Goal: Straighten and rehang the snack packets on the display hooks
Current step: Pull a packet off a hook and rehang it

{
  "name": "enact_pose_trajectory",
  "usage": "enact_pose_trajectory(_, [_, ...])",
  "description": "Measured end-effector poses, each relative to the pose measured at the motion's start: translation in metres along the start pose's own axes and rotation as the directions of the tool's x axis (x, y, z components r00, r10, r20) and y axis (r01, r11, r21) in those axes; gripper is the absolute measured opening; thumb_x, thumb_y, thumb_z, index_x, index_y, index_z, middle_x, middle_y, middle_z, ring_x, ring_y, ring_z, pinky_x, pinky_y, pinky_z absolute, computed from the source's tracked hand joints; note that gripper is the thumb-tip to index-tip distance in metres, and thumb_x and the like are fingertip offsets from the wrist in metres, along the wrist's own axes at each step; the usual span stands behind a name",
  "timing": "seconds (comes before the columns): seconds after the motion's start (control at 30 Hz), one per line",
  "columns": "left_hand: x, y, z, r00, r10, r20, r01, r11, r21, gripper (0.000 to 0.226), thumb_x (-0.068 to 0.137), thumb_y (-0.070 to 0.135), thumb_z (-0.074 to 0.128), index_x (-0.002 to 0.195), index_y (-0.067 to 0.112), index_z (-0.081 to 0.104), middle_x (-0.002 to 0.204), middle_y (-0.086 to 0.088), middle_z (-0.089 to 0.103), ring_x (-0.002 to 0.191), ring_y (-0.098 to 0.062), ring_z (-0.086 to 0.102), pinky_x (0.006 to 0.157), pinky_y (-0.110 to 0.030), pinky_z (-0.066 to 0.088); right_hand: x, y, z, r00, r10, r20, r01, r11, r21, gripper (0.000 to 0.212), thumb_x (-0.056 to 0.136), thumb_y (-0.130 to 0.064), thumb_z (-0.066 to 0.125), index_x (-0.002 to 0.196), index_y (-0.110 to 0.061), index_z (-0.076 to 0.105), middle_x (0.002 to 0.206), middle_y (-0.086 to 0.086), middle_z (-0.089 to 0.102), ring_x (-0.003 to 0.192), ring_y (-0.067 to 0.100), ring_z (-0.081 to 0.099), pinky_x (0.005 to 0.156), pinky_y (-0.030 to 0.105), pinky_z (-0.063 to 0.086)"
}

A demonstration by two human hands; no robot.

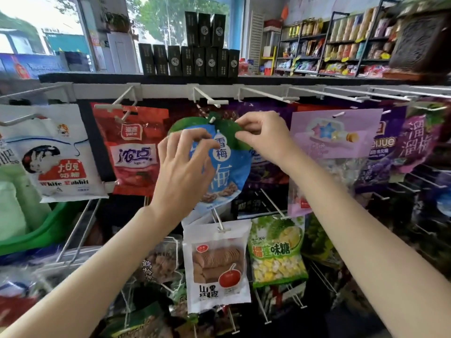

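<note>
Working across the rack: the White Rabbit bag (61, 164) and the red Yake packet (136, 152) hang off to the left, not being touched. In the middle, the left hand (181, 164) pinches the top edge of the blue-and-green plum packet (224, 167), and the right hand (262, 135) pinches its green top corner just beside the white hook tip (211, 120). I'd say the trick here is keeping the header flat and level with both pinches, lining the hole up with the tip, then sliding it straight back. The pink star packet (334, 135) on the right hangs close by, so don't bump it.
</note>
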State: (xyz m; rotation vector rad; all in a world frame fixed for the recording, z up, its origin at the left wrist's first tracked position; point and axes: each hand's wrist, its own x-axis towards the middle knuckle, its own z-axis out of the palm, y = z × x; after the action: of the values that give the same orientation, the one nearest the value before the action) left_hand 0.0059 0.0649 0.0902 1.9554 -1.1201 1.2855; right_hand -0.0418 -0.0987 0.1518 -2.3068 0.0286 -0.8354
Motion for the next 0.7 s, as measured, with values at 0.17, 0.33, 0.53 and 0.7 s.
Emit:
enact_pose_trajectory(0.17, [-0.033, 0.037, 0.037, 0.970, 0.212, 0.119, -0.186, 0.963, -0.195, 0.020, 0.083, 0.007, 0.047, 0.101, 0.014, 0.050, 0.109, -0.002, 0.043, 0.094, -0.024, 0.045, 0.081, -0.034, 0.032, -0.038, 0.044, -0.025, 0.987, 0.157, 0.037, -0.157, 0.988, -0.013, 0.011, 0.087, 0.000, 0.058, 0.088, -0.008, 0.066, 0.081, 0.010, 0.071, 0.072, 0.020, 0.069, 0.073, 0.029, 0.056])
enact_pose_trajectory(0.33, [-0.021, 0.076, 0.067, 0.947, 0.259, 0.190, -0.201, 0.939, -0.279, 0.022, 0.084, 0.008, 0.045, 0.101, 0.009, 0.060, 0.110, -0.004, 0.048, 0.095, -0.023, 0.045, 0.079, -0.033, 0.034, -0.061, 0.084, -0.071, 0.952, 0.294, -0.086, -0.300, 0.951, -0.070, 0.011, 0.087, -0.001, 0.058, 0.084, -0.010, 0.065, 0.082, 0.006, 0.068, 0.081, 0.021, 0.067, 0.071, 0.025, 0.053])
enact_pose_trajectory(0.53, [0.006, 0.105, 0.096, 0.946, 0.236, 0.221, -0.164, 0.938, -0.304, 0.022, 0.087, 0.013, 0.039, 0.103, 0.011, 0.055, 0.110, -0.006, 0.048, 0.098, -0.027, 0.050, 0.079, -0.037, 0.040, -0.065, 0.135, -0.118, 0.826, 0.309, -0.471, -0.442, 0.874, -0.202, 0.037, 0.085, -0.010, 0.061, 0.121, -0.009, 0.051, 0.125, 0.012, 0.045, 0.114, 0.027, 0.048, 0.092, 0.029, 0.038])
enact_pose_trajectory(0.7, [0.026, 0.135, 0.134, 0.964, 0.149, 0.222, -0.093, 0.966, -0.243, 0.025, 0.080, 0.008, 0.045, 0.103, 0.011, 0.054, 0.113, -0.004, 0.042, 0.098, -0.024, 0.046, 0.082, -0.037, 0.038, -0.049, 0.169, -0.149, 0.814, 0.437, -0.382, -0.465, 0.885, 0.022, 0.070, 0.079, -0.021, 0.071, 0.135, -0.011, 0.031, 0.134, 0.010, 0.039, 0.120, 0.023, 0.044, 0.098, 0.034, 0.039])
